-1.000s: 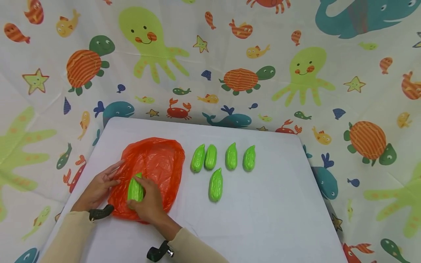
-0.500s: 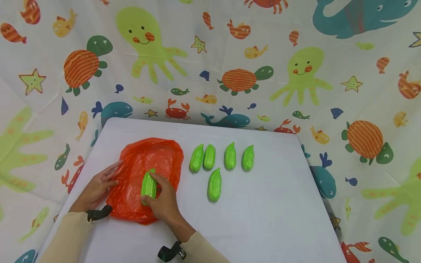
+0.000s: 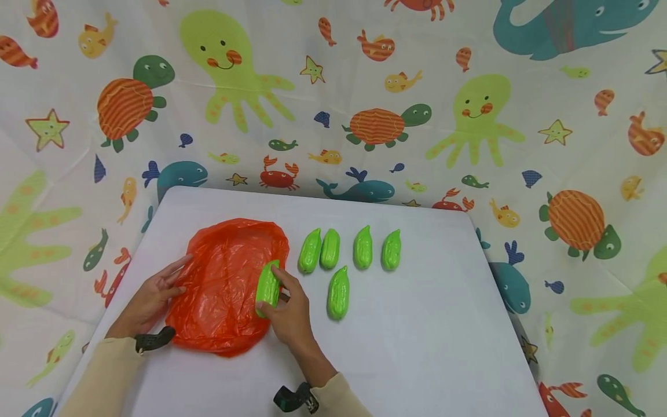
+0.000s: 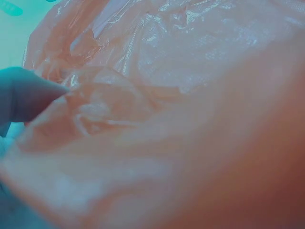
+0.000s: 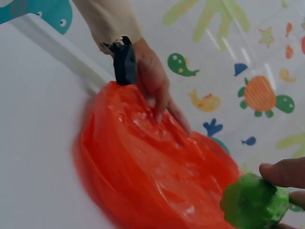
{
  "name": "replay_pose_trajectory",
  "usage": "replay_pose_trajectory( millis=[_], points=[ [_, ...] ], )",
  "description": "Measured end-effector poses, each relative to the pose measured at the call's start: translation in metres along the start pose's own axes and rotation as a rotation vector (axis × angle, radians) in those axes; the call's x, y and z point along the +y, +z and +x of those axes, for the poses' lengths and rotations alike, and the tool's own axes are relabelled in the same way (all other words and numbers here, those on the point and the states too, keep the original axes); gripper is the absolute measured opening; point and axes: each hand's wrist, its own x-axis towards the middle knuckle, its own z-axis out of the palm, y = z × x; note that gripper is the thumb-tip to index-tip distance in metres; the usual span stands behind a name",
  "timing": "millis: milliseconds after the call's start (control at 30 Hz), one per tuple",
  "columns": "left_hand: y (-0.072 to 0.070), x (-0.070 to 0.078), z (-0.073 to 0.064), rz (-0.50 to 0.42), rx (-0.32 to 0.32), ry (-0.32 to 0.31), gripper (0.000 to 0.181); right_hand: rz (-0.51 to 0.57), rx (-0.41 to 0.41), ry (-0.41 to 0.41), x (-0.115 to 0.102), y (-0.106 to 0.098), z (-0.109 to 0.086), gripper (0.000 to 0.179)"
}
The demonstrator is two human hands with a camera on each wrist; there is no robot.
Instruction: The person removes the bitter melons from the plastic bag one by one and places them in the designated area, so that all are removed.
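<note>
A glossy green ridged gourd (image 3: 268, 288) is in my right hand (image 3: 293, 310), gripped between thumb and fingers above the right side of a red plastic bag (image 3: 224, 289). The right wrist view shows the lobed end of that gourd (image 5: 255, 202) beside the fingertips. My left hand (image 3: 151, 298) holds the left edge of the bag, its thumb and fingers at the plastic. Up close in the left wrist view, the crumpled bag (image 4: 143, 114) fills most of the picture and hides much of that hand. The bag's inside is only partly visible.
Several similar green gourds (image 3: 363, 248) lie right of the bag, most in a back row, with one gourd (image 3: 339, 293) nearer the front. All rest on a white table (image 3: 427, 324). A curtain (image 3: 333, 98) printed with sea animals hangs behind it.
My right hand has moved rightward with the gourd, from over the bag's left-middle part to its right edge. The left hand stays at the bag's left edge.
</note>
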Motion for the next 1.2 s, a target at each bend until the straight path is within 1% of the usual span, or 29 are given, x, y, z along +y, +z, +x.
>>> replay_pose_trajectory(
  millis=[133,267,400,600,733,833,967,1067,1200],
  points=[
    [0.001,-0.001,0.000,-0.028,-0.012,0.019,0.078,0.004,0.039,-0.001,0.001,-0.015,-0.003,0.078],
    [0.002,-0.001,-0.001,-0.024,-0.001,0.017,0.078,-0.014,0.092,0.004,0.002,-0.034,-0.004,0.078],
    [0.002,0.000,-0.001,-0.039,0.002,0.021,0.078,-0.026,0.158,0.003,0.005,-0.054,-0.004,0.077],
    [0.001,-0.001,0.000,-0.051,-0.008,0.008,0.079,-0.032,0.243,0.026,0.009,-0.084,-0.007,0.079],
    [0.001,-0.001,0.000,-0.049,-0.016,0.003,0.079,-0.031,0.301,0.015,0.014,-0.102,-0.009,0.080],
    [0.001,-0.001,0.001,-0.036,-0.011,-0.004,0.078,-0.026,0.327,0.020,0.019,-0.114,-0.010,0.080],
    [0.000,0.000,0.001,-0.019,-0.012,-0.026,0.078,-0.029,0.357,0.069,0.026,-0.128,-0.013,0.079],
    [0.000,0.000,0.000,-0.029,-0.014,-0.022,0.078,-0.027,0.377,0.093,0.031,-0.138,-0.015,0.079],
    [0.000,0.000,0.000,-0.056,-0.008,-0.006,0.077,-0.034,0.405,0.089,0.039,-0.152,-0.017,0.080]
  ],
)
